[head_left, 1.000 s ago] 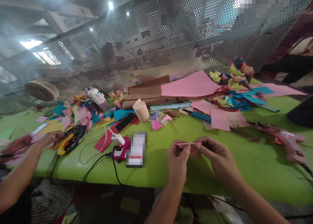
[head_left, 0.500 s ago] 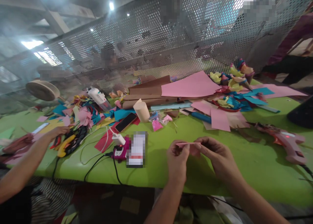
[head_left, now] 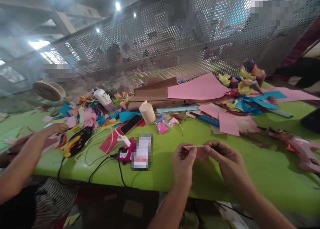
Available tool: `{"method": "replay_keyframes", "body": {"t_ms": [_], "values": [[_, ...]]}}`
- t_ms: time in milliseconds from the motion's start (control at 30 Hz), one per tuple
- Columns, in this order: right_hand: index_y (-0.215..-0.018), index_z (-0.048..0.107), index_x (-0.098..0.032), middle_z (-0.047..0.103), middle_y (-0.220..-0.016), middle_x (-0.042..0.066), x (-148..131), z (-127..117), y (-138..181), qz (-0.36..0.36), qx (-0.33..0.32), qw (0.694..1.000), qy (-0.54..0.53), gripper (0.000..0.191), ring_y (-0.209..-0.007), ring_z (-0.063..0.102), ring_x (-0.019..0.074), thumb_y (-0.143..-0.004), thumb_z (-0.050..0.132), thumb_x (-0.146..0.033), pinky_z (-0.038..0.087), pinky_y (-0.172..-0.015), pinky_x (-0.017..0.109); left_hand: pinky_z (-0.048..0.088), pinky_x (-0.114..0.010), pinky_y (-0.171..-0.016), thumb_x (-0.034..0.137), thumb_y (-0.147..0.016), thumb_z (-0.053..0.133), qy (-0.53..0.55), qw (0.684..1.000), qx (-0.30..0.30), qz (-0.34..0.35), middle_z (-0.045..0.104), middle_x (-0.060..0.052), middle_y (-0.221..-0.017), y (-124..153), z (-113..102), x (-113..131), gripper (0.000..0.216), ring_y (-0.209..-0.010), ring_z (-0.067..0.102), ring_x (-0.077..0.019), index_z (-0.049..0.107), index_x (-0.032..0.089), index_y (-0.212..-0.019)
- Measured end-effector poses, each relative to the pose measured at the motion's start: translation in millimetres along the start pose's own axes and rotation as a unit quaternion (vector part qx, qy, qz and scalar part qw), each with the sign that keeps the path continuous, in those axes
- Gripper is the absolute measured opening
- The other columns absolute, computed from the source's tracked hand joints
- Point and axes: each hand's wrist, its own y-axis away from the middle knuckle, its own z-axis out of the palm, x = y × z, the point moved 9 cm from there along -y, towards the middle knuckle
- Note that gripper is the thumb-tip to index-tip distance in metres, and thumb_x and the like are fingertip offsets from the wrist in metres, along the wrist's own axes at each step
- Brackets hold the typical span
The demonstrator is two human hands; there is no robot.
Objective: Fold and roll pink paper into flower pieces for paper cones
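A small piece of pink paper [head_left: 201, 152] is stretched between my two hands above the green table. My left hand [head_left: 183, 160] pinches its left end, thumb on the near side. My right hand [head_left: 223, 157] grips the right end between thumb and fingers. The upper edge of the paper looks folded over, and its lower part hangs down between the hands. Both hands are closed on it; some fingertips are hidden behind the paper. To the right of my right hand lies a pink glue gun [head_left: 300, 149].
Left of my hands lie a phone [head_left: 142, 152] and a magenta power strip [head_left: 126, 152] with cables. Beyond are a paper roll [head_left: 147, 113], a blue cutter [head_left: 208, 120] and pink sheets [head_left: 228, 124]. A co-worker's arm [head_left: 27, 162] reaches in at left, near paper scraps [head_left: 88, 117].
The view has shifted slightly, so the table's contents sit a little further right. My hands keep hold of the pink paper, now slightly wider apart. The co-worker's hand at left has moved.
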Motion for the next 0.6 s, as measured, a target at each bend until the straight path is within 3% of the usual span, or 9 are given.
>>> {"method": "replay_keyframes", "body": {"t_ms": [233, 600], "values": [[-0.077, 0.071, -0.02, 0.067, -0.071, 0.005, 0.6, -0.1, 0.1, -0.004, -0.005, 1.0, 0.009, 0.03, -0.062, 0.059, 0.0166, -0.069, 0.08, -0.048, 0.049, -0.056, 0.027, 0.046, -0.024, -0.068, 0.039, -0.064, 0.079, -0.001, 1.0, 0.029, 0.006, 0.066, -0.002, -0.072, 0.2, -6.1, 2.1, 0.027, -0.068, 0.059, -0.0142, 0.067, 0.016, -0.073], [-0.079, 0.072, -0.02, 0.068, -0.073, 0.004, 7.2, -2.9, 0.4, 0.008, -0.012, 1.0, 0.004, 0.03, -0.063, 0.058, 0.0168, -0.069, 0.081, -0.046, 0.047, -0.055, 0.027, 0.045, -0.023, -0.065, 0.036, -0.065, 0.078, 0.01, 1.0, 0.027, 0.002, 0.065, -0.001, -0.069, -0.9, -4.9, 0.4, 0.025, -0.065, 0.057, -0.0131, 0.066, 0.015, -0.072]]}}
